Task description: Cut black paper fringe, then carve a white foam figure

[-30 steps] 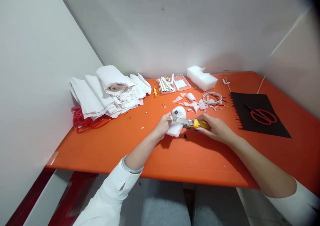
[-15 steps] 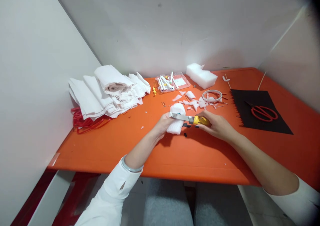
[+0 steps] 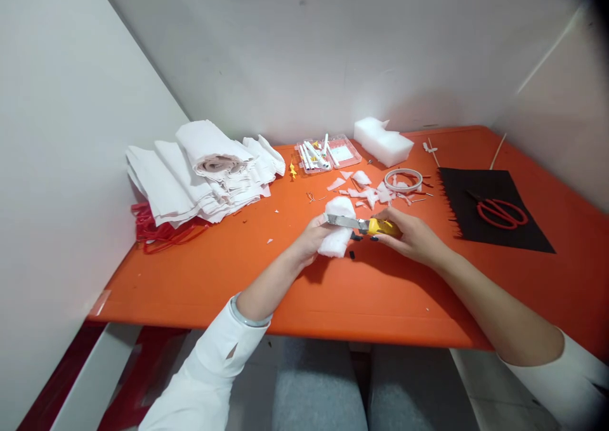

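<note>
Near mid-frame, our left hand [image 3: 311, 239] grips the white foam piece [image 3: 337, 242]; rightward, our right hand [image 3: 410, 235] holds the yellow cutter [image 3: 382, 228], blade [image 3: 343, 222] crossing the foam's long axis

White sleeves [image 3: 209, 367], grey trousers [image 3: 314, 386] and dark nail polish [image 3: 374, 238] are worn.

No legible lettering or numbers.

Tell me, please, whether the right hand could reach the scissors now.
Probably not freely: the right hand holds the yellow cutter, though nothing visible covers the scissors on the black sheet.
</note>
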`<state>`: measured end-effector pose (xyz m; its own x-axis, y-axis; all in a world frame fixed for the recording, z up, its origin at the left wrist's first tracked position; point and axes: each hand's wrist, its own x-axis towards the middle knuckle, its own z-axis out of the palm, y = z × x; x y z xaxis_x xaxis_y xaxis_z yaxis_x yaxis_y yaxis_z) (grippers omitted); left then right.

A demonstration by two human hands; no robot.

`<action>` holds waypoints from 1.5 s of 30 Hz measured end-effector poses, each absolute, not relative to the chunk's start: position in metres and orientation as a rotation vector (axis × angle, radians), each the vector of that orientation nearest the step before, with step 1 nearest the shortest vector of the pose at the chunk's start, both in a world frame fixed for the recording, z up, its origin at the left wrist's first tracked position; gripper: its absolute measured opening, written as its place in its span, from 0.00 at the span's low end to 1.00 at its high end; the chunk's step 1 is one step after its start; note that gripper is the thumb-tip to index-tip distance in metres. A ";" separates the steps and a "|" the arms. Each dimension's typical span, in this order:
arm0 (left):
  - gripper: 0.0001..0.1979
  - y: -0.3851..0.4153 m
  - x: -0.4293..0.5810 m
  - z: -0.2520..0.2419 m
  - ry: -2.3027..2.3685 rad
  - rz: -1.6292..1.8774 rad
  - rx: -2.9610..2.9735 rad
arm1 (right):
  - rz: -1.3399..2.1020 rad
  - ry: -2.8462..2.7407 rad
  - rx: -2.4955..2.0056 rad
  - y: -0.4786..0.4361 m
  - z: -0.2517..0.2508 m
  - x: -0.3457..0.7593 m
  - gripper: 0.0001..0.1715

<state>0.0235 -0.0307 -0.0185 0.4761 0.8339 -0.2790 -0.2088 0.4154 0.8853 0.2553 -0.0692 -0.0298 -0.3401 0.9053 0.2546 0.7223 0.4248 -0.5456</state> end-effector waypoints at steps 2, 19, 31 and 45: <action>0.24 -0.030 0.023 -0.018 0.836 0.797 0.882 | 0.440 -2.147 -1.386 -0.068 -0.030 0.258 0.16; 0.20 -0.033 0.027 -0.022 0.906 0.728 0.982 | 0.257 -2.225 -1.405 -0.074 -0.025 0.252 0.13; 0.25 -0.027 0.015 -0.012 0.868 0.735 1.112 | 0.277 -2.215 -1.435 -0.070 -0.023 0.266 0.15; 0.20 -0.027 0.015 -0.011 0.911 0.642 1.149 | 0.306 -2.180 -1.473 -0.072 -0.024 0.261 0.14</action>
<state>0.0152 -0.0265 -0.0115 0.5005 0.8217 -0.2726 0.0199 0.3039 0.9525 0.2611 -0.0720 -0.0237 -0.2988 0.9157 0.2686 0.8064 0.3928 -0.4421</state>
